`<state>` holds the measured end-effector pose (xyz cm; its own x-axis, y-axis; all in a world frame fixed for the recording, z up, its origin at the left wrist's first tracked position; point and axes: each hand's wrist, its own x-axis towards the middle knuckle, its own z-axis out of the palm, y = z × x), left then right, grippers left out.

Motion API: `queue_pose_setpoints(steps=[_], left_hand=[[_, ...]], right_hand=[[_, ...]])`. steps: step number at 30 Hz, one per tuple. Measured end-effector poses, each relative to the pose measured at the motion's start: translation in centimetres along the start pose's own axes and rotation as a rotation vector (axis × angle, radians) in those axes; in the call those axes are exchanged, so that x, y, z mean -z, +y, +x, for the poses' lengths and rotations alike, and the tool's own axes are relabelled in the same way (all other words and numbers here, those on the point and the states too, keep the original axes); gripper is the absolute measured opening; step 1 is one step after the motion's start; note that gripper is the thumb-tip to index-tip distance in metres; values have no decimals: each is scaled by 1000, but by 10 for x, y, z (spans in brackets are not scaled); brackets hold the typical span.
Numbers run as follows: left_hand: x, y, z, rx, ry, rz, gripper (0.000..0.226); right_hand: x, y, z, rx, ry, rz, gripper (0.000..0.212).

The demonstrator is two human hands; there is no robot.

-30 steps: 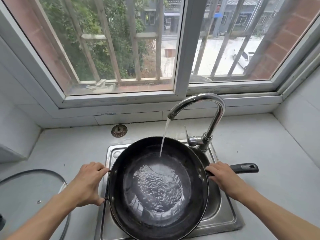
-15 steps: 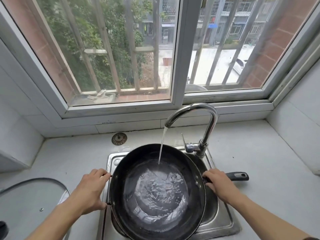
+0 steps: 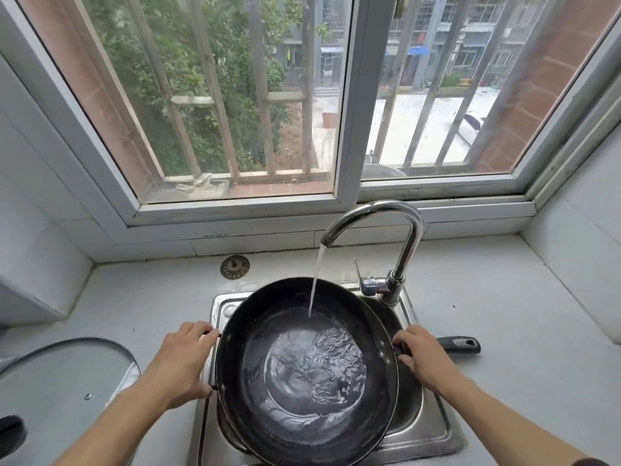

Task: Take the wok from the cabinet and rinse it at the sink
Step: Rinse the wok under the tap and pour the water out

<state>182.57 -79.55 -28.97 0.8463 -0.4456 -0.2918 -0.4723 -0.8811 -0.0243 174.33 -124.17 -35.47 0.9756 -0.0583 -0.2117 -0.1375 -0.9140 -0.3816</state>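
The left hand (image 3: pixel 183 366) is curled round the small loop handle on the left rim of the wok (image 3: pixel 305 371), thumb near and fingers wrapped over the far side of the loop. The right hand (image 3: pixel 421 359) grips the base of the long black handle (image 3: pixel 458 345) where it meets the wok's right rim, fingers bent over the top of it. The wok is held over the steel sink (image 3: pixel 426 428), covering most of the basin, its open mouth facing up and tipped a little toward the near side. Its long axis runs left to right across the scene: loop handle at the left, long handle pointing right and slightly far, the free end reaching out over the pale counter (image 3: pixel 521 314). A thin stream of water (image 3: pixel 316 280) falls from the curved chrome faucet (image 3: pixel 396 237) and lands on the far inner wall of the wok; a rippling pool sits in the bottom. A round metal strainer (image 3: pixel 235 267) lies on the counter far of the sink, to the left of the faucet. A glass lid (image 3: pixel 67 381) rests on the counter at the near left. A barred window (image 3: pixel 346 95) fills the far wall.
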Motion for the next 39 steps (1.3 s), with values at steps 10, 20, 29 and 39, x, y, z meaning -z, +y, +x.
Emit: queue_pose_setpoints(steps=[10, 20, 29, 39], left_hand=[[-6, 1, -2, 76, 9, -114, 82], [-9, 12, 3, 167, 163, -256, 54], [-13, 16, 4, 195, 156, -252, 56], [-12, 19, 2, 205, 182, -276, 50]], right_hand=[[33, -43, 23, 79, 144, 82, 38], [56, -92, 79, 116, 136, 34, 50], [43, -88, 110, 28, -57, -141, 60], [37, -80, 119, 43, -22, -148, 55]])
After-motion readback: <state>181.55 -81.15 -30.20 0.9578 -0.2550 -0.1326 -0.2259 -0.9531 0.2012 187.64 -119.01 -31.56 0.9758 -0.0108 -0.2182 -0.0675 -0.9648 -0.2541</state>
